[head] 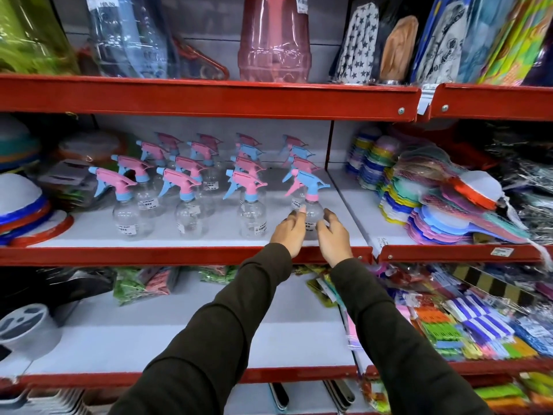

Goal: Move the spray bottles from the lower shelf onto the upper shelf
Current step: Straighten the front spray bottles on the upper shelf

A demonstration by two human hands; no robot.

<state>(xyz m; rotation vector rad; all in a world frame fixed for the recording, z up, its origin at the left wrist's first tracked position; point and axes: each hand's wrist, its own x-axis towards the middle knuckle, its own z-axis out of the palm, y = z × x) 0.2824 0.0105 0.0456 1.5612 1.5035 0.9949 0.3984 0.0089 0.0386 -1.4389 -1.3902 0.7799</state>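
Several clear spray bottles with pink and blue trigger heads stand in rows on the middle shelf (179, 256), which has a red front edge. The front right bottle (312, 215) has a blue head with a pink collar. My left hand (288, 233) and my right hand (333, 236) sit on either side of its clear body, fingers spread and curved around it. Whether the fingers touch the bottle I cannot tell. Other front-row bottles (251, 215) stand to the left. The shelf below (185, 330) is mostly bare white in the middle.
Packs of clothes pegs (143, 284) lie at the back of the lower shelf, and coloured packets (449, 322) fill its right side. Stacked flat plastic items in nets (443, 211) fill the right bay. Tall plastic jugs (273, 40) stand on the top shelf. Bowls (27, 205) sit left.
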